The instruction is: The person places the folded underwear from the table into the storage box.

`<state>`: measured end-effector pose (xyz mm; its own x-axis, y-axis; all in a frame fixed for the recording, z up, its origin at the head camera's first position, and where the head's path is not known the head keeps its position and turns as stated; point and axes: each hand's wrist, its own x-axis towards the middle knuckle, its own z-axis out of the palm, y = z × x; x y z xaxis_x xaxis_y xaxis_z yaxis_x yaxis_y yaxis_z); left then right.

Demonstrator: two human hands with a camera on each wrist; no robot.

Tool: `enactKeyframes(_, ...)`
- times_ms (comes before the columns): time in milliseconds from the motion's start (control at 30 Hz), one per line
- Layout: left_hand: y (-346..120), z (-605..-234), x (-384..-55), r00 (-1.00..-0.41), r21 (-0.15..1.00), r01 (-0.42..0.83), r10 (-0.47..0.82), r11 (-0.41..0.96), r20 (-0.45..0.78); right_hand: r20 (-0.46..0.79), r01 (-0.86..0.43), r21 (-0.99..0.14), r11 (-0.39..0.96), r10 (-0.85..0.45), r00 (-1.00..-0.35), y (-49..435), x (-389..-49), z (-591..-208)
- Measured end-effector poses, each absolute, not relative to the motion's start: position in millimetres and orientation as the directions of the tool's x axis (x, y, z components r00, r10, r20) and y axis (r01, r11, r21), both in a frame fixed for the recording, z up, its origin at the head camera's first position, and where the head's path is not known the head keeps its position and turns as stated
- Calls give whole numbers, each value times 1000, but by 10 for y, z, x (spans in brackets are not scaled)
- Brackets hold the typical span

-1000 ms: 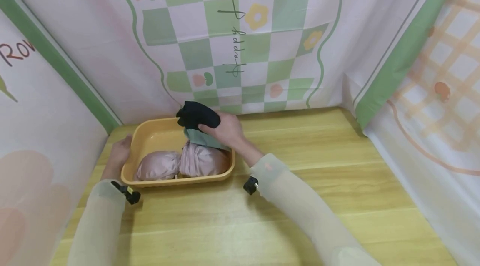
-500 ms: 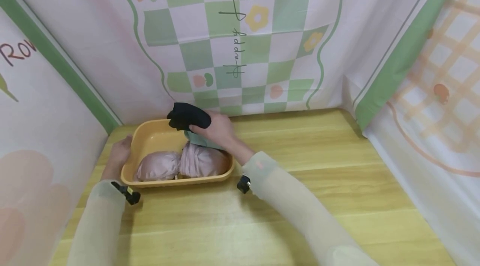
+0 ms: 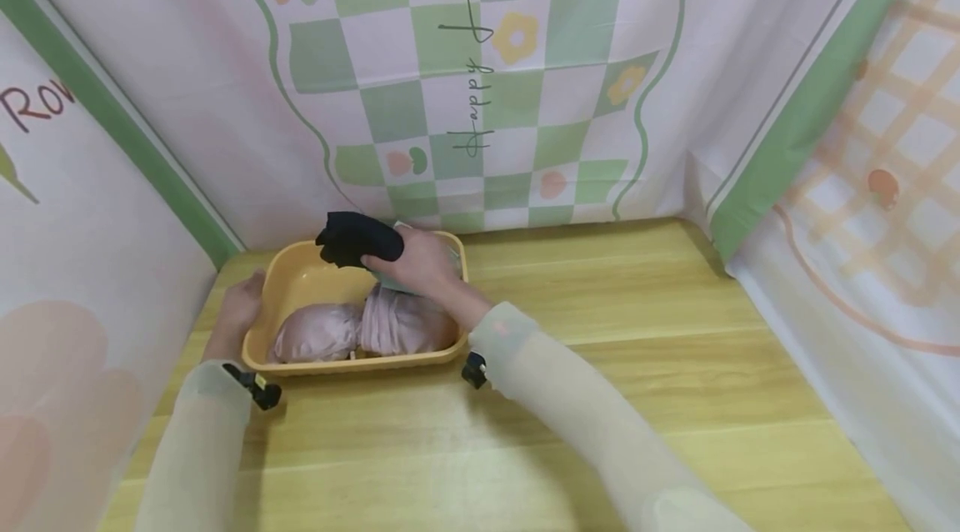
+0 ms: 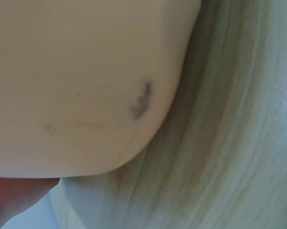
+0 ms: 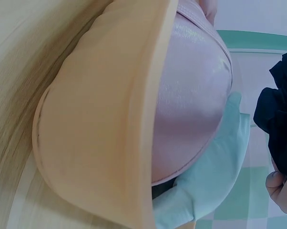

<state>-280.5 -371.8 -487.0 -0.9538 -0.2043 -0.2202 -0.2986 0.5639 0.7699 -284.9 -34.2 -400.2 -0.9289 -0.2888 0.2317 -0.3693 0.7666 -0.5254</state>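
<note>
In the head view a yellow plastic basin (image 3: 352, 365) stands at the table's back left. A satiny pink bra (image 3: 318, 330) lies along its near side, both cups up. Behind its right cup sits a pale green folded fabric piece (image 5: 215, 176), partly covered by my hand in the head view. My right hand (image 3: 420, 261) grips a bunched black cloth garment (image 3: 360, 240) above the basin's back part; its exact kind cannot be told. My left hand (image 3: 240, 307) holds the basin's left side, its fingers mostly hidden from the left wrist view.
The wooden table (image 3: 600, 348) extends to the right and front of the basin. A printed fabric curtain (image 3: 510, 98) hangs directly behind, and more printed fabric (image 3: 885, 207) encloses the sides. A small black camera (image 3: 474, 369) is strapped at each wrist.
My right hand has moved left across the basin with the black garment, and slightly lower. The left hand, the basin and the pink bra have stayed in place.
</note>
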Motion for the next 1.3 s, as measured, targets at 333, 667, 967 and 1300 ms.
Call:
enactKeyframes(333, -3744, -4883, -2816, -954, 767, -299, -205, 568, -221, 247, -406, -501, 764, -323, -914, -519, -2865, -4052)
enactKeyframes(667, -3749, -4884, -2817, -950, 762, -313, -206, 567, -236, 192, -360, -494, 791, -304, -933, -692, -2881, -4078)
enactKeyframes(967, -3770, -4907, -2806, -949, 776, -313, -208, 548, -236, 132, -341, -457, 822, -316, -940, -838, -2871, -4083)
enactKeyframes(1300, -3760, -4912, -2831, -946, 758, -323, -221, 566, -238, 120, -357, -416, 837, -339, -933, -967, -2938, -4164)
